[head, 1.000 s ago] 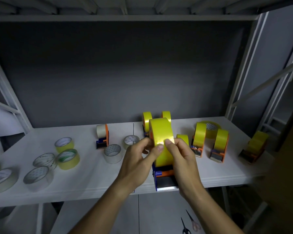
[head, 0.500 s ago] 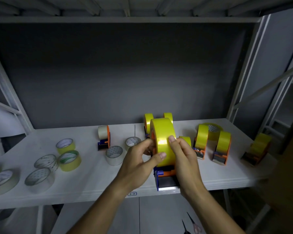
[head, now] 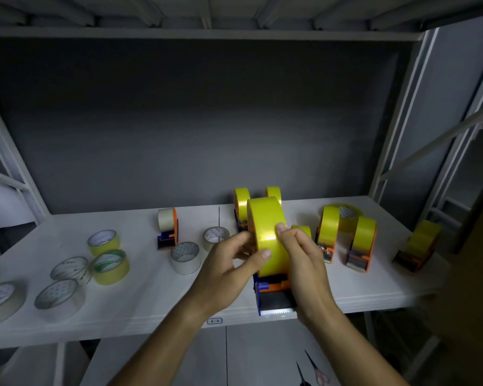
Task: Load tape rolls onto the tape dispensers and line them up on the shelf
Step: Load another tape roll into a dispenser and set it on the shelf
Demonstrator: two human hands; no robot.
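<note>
A big yellow tape roll (head: 267, 232) stands upright on a blue and orange dispenser (head: 273, 298) at the front edge of the white shelf (head: 140, 302). My left hand (head: 229, 270) holds the roll from the left, its thumb pressed on the yellow face. My right hand (head: 304, 263) grips the roll's right side, with its thumb on the tape surface. The dispenser's serrated blade points toward me.
Loaded dispensers stand behind and right: two at the back (head: 243, 204), two orange ones (head: 361, 243), one at far right (head: 418, 246), a white-tape one (head: 168, 227). Several loose rolls (head: 109, 266) lie to the left. Scissors (head: 310, 371) lie on the lower shelf.
Both hands stay on the yellow roll. My left thumb has slid a little down its face and my right thumb has shifted slightly; the dispenser has not moved.
</note>
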